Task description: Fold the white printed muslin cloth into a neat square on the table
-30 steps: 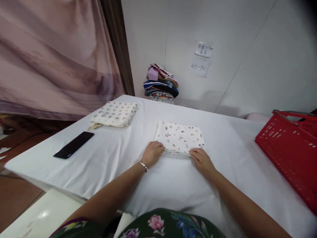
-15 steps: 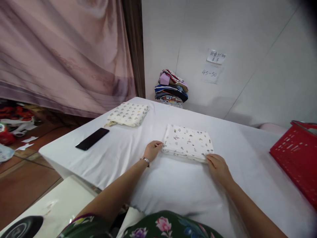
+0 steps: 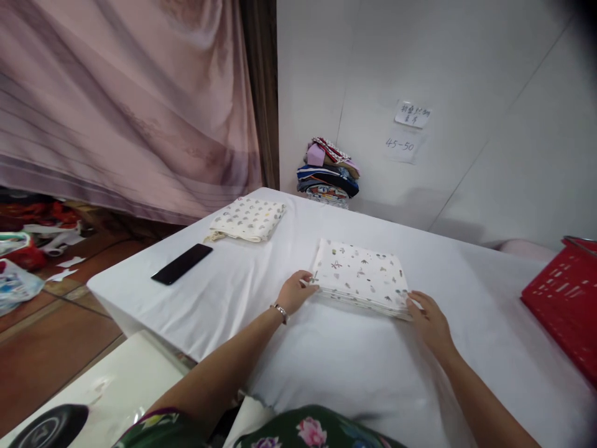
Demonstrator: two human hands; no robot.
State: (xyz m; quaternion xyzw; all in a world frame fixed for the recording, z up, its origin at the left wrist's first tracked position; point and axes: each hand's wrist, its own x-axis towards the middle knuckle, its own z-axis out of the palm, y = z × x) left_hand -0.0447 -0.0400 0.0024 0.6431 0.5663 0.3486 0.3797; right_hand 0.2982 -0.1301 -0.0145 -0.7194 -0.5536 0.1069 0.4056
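A folded white cloth (image 3: pixel 361 274) with a small print of leaves and twigs lies flat on the white-covered table (image 3: pixel 354 354), its layers showing along the near edge. At its near left corner is my left hand (image 3: pixel 295 292), with thumb and forefinger closed about the corner. My right hand (image 3: pixel 431 323) grips the near right corner, thumb at the edge; its other fingers are partly hidden. Farther left lies a second folded cloth (image 3: pixel 249 219), cream with small grey motifs and a cord at one corner.
A black phone (image 3: pixel 183 264) lies on the table's left side. At the right edge stands a red plastic basket (image 3: pixel 562 298). Stacked folded fabrics (image 3: pixel 329 174) rise behind the table by the wall. A white surface (image 3: pixel 125 373) is at lower left.
The view has shifted slightly, moving everything a little right and down. My fingers have loosened a little at both corners, and the right hand has slid outward slightly. The cloth stays flat.
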